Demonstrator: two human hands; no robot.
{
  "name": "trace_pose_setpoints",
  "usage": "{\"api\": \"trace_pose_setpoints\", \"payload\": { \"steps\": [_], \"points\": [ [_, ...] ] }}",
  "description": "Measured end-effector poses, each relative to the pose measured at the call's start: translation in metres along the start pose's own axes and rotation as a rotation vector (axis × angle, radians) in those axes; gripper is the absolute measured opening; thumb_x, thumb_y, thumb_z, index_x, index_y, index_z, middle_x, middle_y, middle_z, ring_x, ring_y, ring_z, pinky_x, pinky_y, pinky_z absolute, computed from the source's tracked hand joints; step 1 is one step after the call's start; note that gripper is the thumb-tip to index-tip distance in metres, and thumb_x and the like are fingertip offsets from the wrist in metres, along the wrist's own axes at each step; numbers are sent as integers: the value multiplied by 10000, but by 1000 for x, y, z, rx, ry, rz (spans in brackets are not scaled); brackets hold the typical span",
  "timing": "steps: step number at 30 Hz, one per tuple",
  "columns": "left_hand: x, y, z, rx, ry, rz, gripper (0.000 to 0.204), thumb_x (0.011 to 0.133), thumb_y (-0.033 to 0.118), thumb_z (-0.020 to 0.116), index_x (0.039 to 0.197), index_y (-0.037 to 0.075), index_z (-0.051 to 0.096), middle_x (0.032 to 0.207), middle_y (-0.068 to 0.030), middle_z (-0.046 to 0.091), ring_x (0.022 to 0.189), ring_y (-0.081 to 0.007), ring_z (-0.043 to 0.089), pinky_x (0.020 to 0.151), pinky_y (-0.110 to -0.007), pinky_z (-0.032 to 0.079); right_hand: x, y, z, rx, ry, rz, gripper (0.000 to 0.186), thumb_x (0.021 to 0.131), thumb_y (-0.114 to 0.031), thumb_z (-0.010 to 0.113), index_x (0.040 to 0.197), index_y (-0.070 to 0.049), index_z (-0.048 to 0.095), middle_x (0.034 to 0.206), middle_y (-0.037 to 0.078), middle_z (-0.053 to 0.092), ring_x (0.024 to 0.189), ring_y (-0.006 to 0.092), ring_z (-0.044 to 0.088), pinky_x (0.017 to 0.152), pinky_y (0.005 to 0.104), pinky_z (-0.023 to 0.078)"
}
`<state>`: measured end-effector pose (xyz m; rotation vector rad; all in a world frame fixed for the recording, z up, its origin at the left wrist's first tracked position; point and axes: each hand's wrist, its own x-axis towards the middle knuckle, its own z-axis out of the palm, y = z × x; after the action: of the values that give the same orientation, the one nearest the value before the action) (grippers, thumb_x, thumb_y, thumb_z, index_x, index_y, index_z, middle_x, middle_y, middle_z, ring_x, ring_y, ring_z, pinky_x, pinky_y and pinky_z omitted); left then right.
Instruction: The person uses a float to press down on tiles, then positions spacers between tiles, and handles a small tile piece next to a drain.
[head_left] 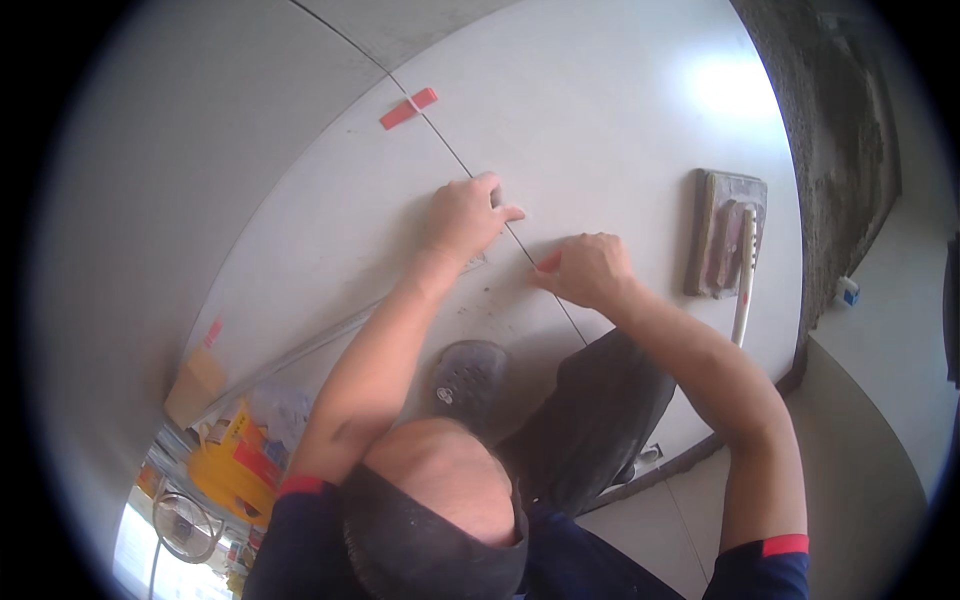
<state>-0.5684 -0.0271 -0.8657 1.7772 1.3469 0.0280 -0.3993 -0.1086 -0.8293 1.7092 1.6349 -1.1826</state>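
Observation:
Pale floor tiles (590, 120) meet along a thin dark joint that runs between my hands. My right hand (597, 272) is closed on a red tile-levelling wedge (549, 262), held right at the joint. Just beyond it, my left hand (466, 217) rests on the tile, its thumb stretched toward the joint and apart from the bent index finger. I see nothing held in the left hand, though its other fingertips are hidden. Farther up the joint, another red wedge (409, 109) lies across the line with a pale clip at its middle.
On the right tile lies a worn rectangular float (728, 235) with a white rod (744, 290) against it. A long straight bar (300, 355) runs beneath my left forearm. My clog (470, 378) stands on the tile. A yellow bag (235, 465) and cardboard box (195, 385) sit lower left.

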Motion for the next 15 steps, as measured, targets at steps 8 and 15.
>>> {"api": "trace_pose_setpoints", "payload": {
  "steps": [8, 15],
  "points": [
    [-1, -3, -8, 2, 34, -5, 386, 740, 345, 797, 752, 24, 584, 657, -150, 635, 622, -316, 622, 582, -416, 487, 1, 1, -4, -171, -215, -257, 378, 1026, -408, 289, 1213, -466, 612, 1031, -26, 703, 921, 174, 676, 818, 333, 512],
    [5, 38, 26, -616, -7, -110, 446, 838, 463, 734, 741, 53, 590, 584, 22, 520, 540, -80, 454, 482, -255, 375, -7, 11, 3, -55, -175, -210, 340, 1001, -327, 388, 1142, -491, 650, 995, -30, 706, 913, 180, 675, 801, 328, 526]
  ]
}}
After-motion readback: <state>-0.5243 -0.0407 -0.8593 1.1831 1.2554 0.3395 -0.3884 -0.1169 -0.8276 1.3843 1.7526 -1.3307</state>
